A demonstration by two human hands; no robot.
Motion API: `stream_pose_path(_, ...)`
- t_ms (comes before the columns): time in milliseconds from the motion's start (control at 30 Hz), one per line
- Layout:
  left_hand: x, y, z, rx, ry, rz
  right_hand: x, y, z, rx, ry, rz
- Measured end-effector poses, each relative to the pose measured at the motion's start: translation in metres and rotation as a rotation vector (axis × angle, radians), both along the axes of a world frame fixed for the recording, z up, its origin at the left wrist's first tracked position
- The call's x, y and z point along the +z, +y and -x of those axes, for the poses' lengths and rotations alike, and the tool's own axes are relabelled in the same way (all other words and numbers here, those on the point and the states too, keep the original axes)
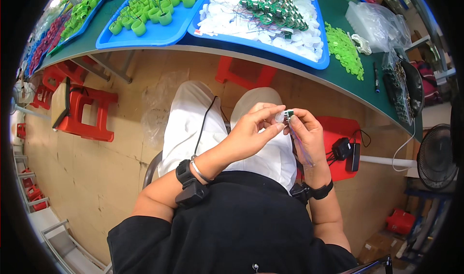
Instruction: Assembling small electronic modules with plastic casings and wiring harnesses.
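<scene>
Both hands meet above the lap, near the table edge. Left hand (253,129) pinches a small white cap (279,117); right hand (305,131) grips a green component (289,114) with thin wires (298,146). Parts appear light, small, probably fragile; hold by rims, not leads.

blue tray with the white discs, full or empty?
Full. The blue tray is heaped with white discs nearly to its rim, and a cluster of small green wired parts lies on top.
</scene>
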State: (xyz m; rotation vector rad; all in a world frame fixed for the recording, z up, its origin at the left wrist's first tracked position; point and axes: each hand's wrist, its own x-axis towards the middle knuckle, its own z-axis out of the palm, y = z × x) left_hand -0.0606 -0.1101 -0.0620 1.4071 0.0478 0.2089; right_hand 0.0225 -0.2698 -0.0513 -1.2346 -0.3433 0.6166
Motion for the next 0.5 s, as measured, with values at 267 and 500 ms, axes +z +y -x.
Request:
stream_pose_path(267,0.0007,0.0038,-0.0022,-0.005,0.186,0.299,-0.0042,0.0041,0.0053,-0.106,-0.171,0.081)
stream_pose_path(500,-0.0023,0.0022,-0.0002,-0.029,0.232,0.426,-0.0091,0.0091,0.0078,-0.146,-0.551,0.224)
